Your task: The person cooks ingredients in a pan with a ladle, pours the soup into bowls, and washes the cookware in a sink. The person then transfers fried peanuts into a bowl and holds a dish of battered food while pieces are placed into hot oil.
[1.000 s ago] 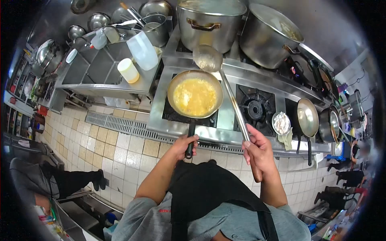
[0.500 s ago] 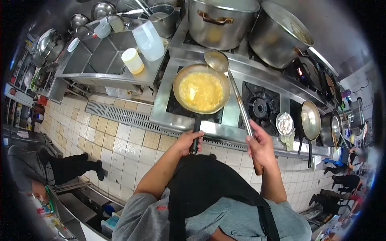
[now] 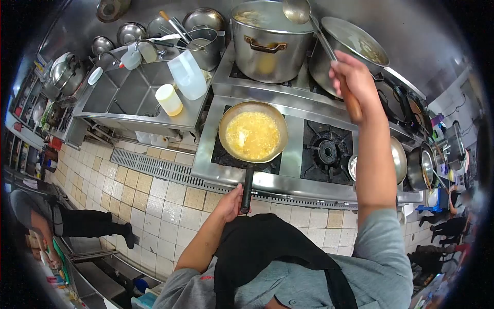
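Your left hand (image 3: 231, 203) grips one black-handled metal pan (image 3: 225, 130); right hand (image 3: 354, 77) grips one wooden-handled steel ladle (image 3: 323, 41). Red shirt lettering (image 3: 207, 277), lower frame, unreadable.

Smooth, glossy metal is seen on the stove (image 3: 293, 139) and the stock pot (image 3: 272, 59), while the burner grate (image 3: 328, 149) is finished in matt black metal. The ladle (image 3: 297, 9) is made of shiny metal, its grip (image 3: 351, 104) of smooth, wood-like brown material. The frying pan (image 3: 225, 135) is fitted with a smooth black handle (image 3: 248, 186). Translucent plastic is shown by the jug (image 3: 188, 77), matt cloth by the apron (image 3: 272, 239)
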`<action>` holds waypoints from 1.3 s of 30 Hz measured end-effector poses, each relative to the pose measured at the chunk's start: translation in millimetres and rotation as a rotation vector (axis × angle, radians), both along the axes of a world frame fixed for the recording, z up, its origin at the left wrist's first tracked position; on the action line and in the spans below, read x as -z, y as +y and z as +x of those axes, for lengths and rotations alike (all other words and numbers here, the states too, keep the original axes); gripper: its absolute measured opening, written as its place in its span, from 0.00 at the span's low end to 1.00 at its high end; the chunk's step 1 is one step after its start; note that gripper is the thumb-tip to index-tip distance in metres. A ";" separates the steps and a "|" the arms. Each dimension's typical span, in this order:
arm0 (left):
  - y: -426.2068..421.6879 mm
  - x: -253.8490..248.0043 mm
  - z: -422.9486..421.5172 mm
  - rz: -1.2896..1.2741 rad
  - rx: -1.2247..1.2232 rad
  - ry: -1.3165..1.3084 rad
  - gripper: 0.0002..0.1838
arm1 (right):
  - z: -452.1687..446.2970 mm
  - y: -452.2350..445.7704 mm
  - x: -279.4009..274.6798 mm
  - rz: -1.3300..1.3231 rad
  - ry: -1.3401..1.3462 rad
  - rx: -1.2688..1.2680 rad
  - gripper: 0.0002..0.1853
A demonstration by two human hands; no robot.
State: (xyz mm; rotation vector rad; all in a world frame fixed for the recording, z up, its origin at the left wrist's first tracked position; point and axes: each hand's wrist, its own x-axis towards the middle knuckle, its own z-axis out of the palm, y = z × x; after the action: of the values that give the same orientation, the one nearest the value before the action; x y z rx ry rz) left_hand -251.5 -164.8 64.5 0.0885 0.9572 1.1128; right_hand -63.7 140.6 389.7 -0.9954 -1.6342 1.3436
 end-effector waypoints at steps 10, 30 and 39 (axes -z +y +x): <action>-28.7 5.2 1.0 -0.053 -0.078 -0.044 0.22 | -35.5 56.8 -20.1 -0.250 0.002 0.027 0.14; -3.6 0.4 -1.1 0.039 -0.027 -0.033 0.18 | 54.4 -46.3 7.8 -0.552 0.727 -0.531 0.18; 10.6 -13.5 8.7 -0.014 -0.009 -0.072 0.20 | 70.8 -165.7 80.7 -0.617 0.133 -0.057 0.26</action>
State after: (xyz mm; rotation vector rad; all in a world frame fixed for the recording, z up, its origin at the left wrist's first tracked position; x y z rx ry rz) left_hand -242.8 -154.2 78.1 0.0325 0.9020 1.1102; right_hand 7.1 -25.1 308.9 -1.1755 -1.1699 1.9688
